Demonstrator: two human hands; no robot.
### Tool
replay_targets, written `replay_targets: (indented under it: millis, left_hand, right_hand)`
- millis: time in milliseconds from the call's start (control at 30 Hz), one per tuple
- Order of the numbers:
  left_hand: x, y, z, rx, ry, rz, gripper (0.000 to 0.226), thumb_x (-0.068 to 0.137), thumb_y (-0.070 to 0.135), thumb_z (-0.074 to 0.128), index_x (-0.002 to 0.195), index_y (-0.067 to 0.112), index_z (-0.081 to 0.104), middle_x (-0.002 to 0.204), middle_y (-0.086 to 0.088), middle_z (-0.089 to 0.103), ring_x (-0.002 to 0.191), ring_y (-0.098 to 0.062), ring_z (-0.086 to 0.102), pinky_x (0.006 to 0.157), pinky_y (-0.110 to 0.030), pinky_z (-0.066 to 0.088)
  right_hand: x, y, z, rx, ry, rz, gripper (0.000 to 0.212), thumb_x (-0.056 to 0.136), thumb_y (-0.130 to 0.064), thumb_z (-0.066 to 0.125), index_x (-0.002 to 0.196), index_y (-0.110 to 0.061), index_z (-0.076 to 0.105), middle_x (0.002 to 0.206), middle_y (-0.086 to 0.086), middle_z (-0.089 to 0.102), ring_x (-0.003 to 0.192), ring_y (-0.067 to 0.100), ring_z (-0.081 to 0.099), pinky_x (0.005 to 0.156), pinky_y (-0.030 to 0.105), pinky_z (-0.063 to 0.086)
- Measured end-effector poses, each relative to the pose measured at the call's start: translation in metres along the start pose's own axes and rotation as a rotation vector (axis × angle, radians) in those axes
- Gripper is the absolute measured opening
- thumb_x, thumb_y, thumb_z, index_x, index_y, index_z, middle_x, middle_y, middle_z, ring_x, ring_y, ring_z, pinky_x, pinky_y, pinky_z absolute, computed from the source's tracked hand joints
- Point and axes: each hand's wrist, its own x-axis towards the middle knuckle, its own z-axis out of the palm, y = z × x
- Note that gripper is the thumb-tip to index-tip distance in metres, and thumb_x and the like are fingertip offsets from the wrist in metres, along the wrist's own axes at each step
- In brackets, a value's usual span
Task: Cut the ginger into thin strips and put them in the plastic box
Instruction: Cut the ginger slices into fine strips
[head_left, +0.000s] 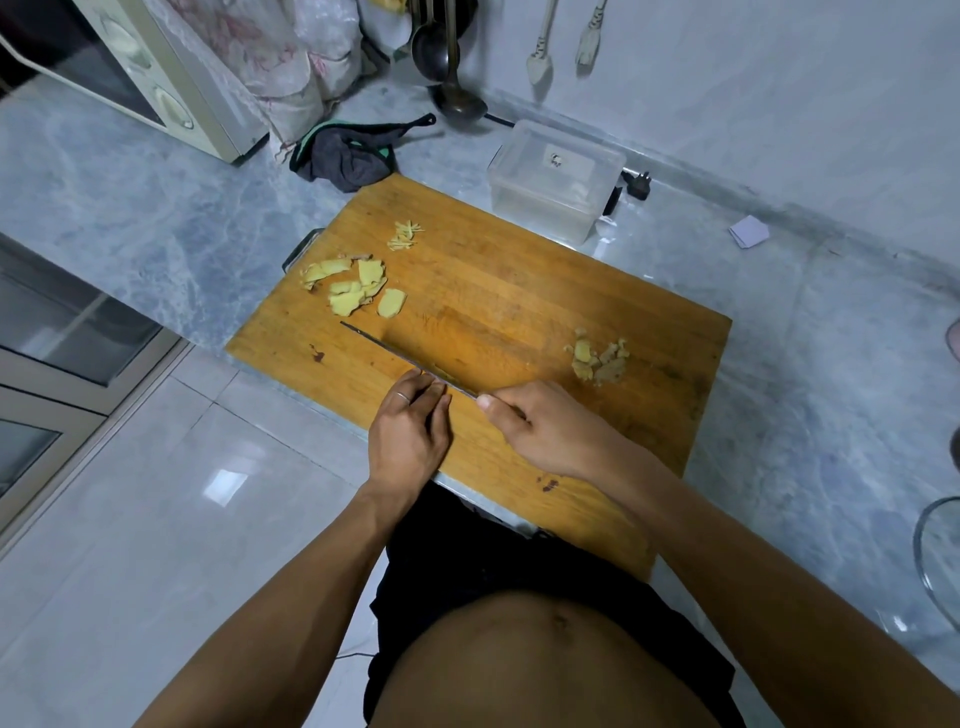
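Right hand (545, 431): fingers curled round the handle of the knife (395, 356), blade edge-up, laid flat-on to the cutting board (519, 291). Left hand (408, 436): fingers straight, tips touching the blade's side near the handle (wiping clinging bits off, probably). Ginger slices (353, 286) heaped near the board's left edge; small pile of cut strips (405, 235) toward its far left corner; trimmings (600, 358) near its right edge. Plastic box (553, 179) on the desk beside the board's far edge, contents unclear. Step in hand: a pause mid-slicing. Next: stacking slices, cutting thin, carrying strips across.
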Motion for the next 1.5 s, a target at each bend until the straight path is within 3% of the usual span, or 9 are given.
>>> replay_targets:
  millis: [267, 467, 867, 1067, 1267, 1367, 1433, 1500]
  left_hand:
    - [-0.0007, 0.0029, 0.0002, 0.012, 0.025, 0.026, 0.019, 0.092, 0.012, 0.059, 0.098, 0.001, 0.074, 0.106, -0.012, 0.066, 0.109, -0.031, 0.062, 0.073, -0.034, 0.053]
    - [-0.0013, -0.0013, -0.0027, 0.000, 0.014, 0.164, 0.027, 0.088, -0.001, 0.055, 0.112, -0.005, 0.068, 0.116, -0.015, 0.063, 0.112, -0.033, 0.059, 0.087, -0.038, 0.054]
    - [-0.0013, 0.0051, -0.0058, 0.045, -0.027, 0.111, 0.031, 0.084, 0.002, 0.053, 0.110, -0.003, 0.069, 0.115, -0.014, 0.062, 0.110, -0.032, 0.058, 0.074, -0.034, 0.052]
    - [-0.0018, 0.0066, -0.0046, 0.049, -0.013, 0.074, 0.027, 0.082, 0.000, 0.055, 0.104, -0.002, 0.070, 0.110, -0.015, 0.062, 0.106, -0.033, 0.059, 0.071, -0.033, 0.051]
    - [-0.0024, 0.0027, -0.0062, 0.041, -0.048, 0.132, 0.033, 0.085, 0.002, 0.050, 0.113, -0.004, 0.067, 0.116, -0.016, 0.062, 0.113, -0.034, 0.057, 0.083, -0.039, 0.054]
    - [-0.0043, 0.0026, -0.0054, 0.068, -0.077, 0.106, 0.041, 0.086, 0.006, 0.046, 0.121, -0.004, 0.065, 0.122, -0.019, 0.063, 0.123, -0.036, 0.052, 0.097, -0.047, 0.051]
    - [-0.0056, 0.0030, -0.0057, 0.080, -0.088, 0.096, 0.045, 0.085, 0.010, 0.043, 0.122, -0.003, 0.064, 0.124, -0.019, 0.062, 0.125, -0.035, 0.051, 0.098, -0.052, 0.050]
    - [-0.0039, 0.0035, -0.0057, 0.078, -0.086, 0.081, 0.044, 0.084, 0.008, 0.045, 0.122, -0.002, 0.065, 0.123, -0.019, 0.062, 0.125, -0.034, 0.051, 0.095, -0.052, 0.051]
  right_hand:
    - [0.0086, 0.0013, 0.0049, -0.012, 0.007, -0.017, 0.045, 0.108, -0.037, 0.039, 0.066, -0.023, 0.035, 0.059, 0.000, 0.032, 0.051, 0.015, 0.028, 0.054, 0.031, 0.023]
    - [0.0087, 0.0024, 0.0025, 0.002, 0.039, 0.012, 0.046, 0.108, -0.039, 0.039, 0.066, -0.022, 0.033, 0.059, -0.003, 0.030, 0.052, 0.013, 0.026, 0.055, 0.032, 0.023]
    - [0.0024, 0.0000, 0.0000, -0.001, -0.001, 0.027, 0.048, 0.107, -0.044, 0.037, 0.069, -0.015, 0.036, 0.064, 0.008, 0.035, 0.057, 0.020, 0.031, 0.057, 0.040, 0.026]
    - [0.0069, -0.0019, 0.0056, 0.002, 0.002, 0.033, 0.045, 0.108, -0.039, 0.038, 0.067, -0.021, 0.033, 0.061, 0.002, 0.030, 0.056, 0.020, 0.029, 0.056, 0.039, 0.023]
    - [0.0041, -0.0019, 0.0067, 0.042, 0.033, 0.061, 0.045, 0.108, -0.039, 0.039, 0.068, -0.020, 0.033, 0.061, 0.001, 0.030, 0.055, 0.018, 0.027, 0.056, 0.037, 0.025]
    - [0.0063, -0.0009, 0.0029, 0.099, 0.051, 0.079, 0.046, 0.107, -0.042, 0.039, 0.068, -0.019, 0.033, 0.061, 0.000, 0.028, 0.058, 0.020, 0.030, 0.057, 0.045, 0.036]
    - [0.0064, 0.0022, 0.0026, 0.112, 0.056, 0.079, 0.047, 0.107, -0.043, 0.039, 0.066, -0.021, 0.032, 0.060, -0.003, 0.027, 0.059, 0.023, 0.034, 0.065, 0.054, 0.048]
    - [0.0046, 0.0051, 0.0045, 0.117, 0.040, 0.078, 0.048, 0.106, -0.044, 0.040, 0.064, -0.023, 0.032, 0.056, -0.007, 0.026, 0.058, 0.024, 0.036, 0.070, 0.059, 0.050]
